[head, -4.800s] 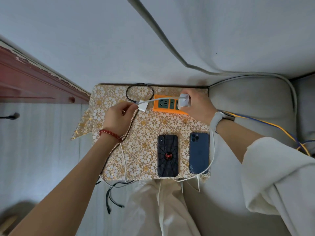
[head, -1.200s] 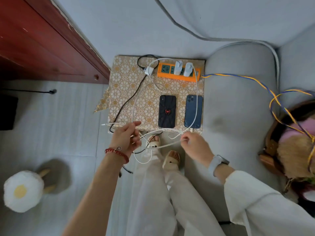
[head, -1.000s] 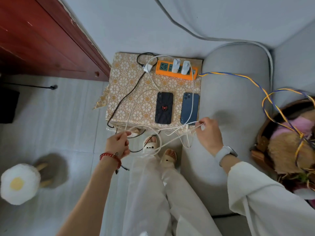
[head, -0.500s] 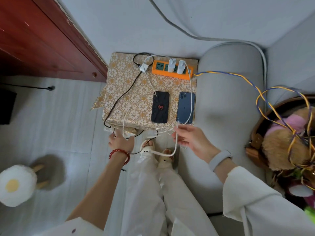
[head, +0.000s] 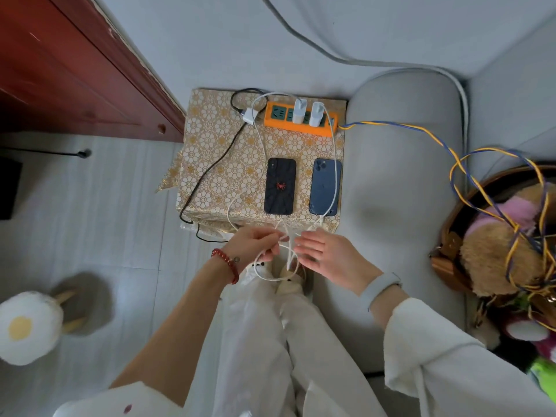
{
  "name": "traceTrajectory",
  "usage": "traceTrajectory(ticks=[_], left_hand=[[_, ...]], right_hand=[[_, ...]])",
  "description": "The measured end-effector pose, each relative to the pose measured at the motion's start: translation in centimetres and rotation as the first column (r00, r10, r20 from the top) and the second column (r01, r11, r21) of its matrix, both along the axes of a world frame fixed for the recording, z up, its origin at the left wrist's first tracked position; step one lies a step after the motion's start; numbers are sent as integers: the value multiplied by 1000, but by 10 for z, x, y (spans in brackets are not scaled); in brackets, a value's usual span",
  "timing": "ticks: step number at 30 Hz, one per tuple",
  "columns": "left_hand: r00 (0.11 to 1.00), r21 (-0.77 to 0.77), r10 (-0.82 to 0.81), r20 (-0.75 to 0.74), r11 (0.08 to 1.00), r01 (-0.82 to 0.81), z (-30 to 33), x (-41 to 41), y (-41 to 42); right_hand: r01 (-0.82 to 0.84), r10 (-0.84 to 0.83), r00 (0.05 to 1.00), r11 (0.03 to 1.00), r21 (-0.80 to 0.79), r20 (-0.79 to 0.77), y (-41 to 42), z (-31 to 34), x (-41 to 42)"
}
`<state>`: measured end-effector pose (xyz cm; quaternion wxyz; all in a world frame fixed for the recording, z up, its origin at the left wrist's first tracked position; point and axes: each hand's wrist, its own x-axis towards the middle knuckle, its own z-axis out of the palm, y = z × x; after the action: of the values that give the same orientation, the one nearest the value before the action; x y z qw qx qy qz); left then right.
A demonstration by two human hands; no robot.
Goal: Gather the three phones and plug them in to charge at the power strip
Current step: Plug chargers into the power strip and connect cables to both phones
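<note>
Cables (head: 288, 257) being untangled at the table's (head: 210, 164) near edge: left hand (head: 251, 245) pinches the white loops, right hand (head: 323, 254) loose, fingers straight, holding nothing. Two phones, black (head: 279, 186) and blue (head: 325, 188), lie side by side below the strip (head: 298, 127); third not visible. Next, likely: free one plug end, seat it in a phone.

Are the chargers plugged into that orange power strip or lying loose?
Two white chargers stand plugged into the orange power strip. A third charger lies loose beside its left end.
</note>
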<state>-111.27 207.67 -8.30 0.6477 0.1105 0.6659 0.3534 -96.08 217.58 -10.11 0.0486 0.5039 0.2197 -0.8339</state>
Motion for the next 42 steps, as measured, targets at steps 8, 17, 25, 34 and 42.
traceTrajectory(ticks=[8,17,25,34,42], left_hand=[[888,-122,-413,-203,910,395,-11,-11,-49],[886,-321,-381,-265,901,291,-32,-19,-60],[867,-276,445,224,883,-381,-19,-11,9],[996,-80,-57,75,995,63,-10,-13,-18],[833,-186,-548,-81,829,528,-28,-23,-39]], right_hand=[[589,-585,807,787,-183,78,39,-17,-28],[-78,49,990,972,223,132,30,-10,-17],[-808,881,445,318,496,160,-27,3,-19],[-34,31,999,993,-115,-30,0,-24,-22],[395,-393,914,919,0,97,37,-29,-61]])
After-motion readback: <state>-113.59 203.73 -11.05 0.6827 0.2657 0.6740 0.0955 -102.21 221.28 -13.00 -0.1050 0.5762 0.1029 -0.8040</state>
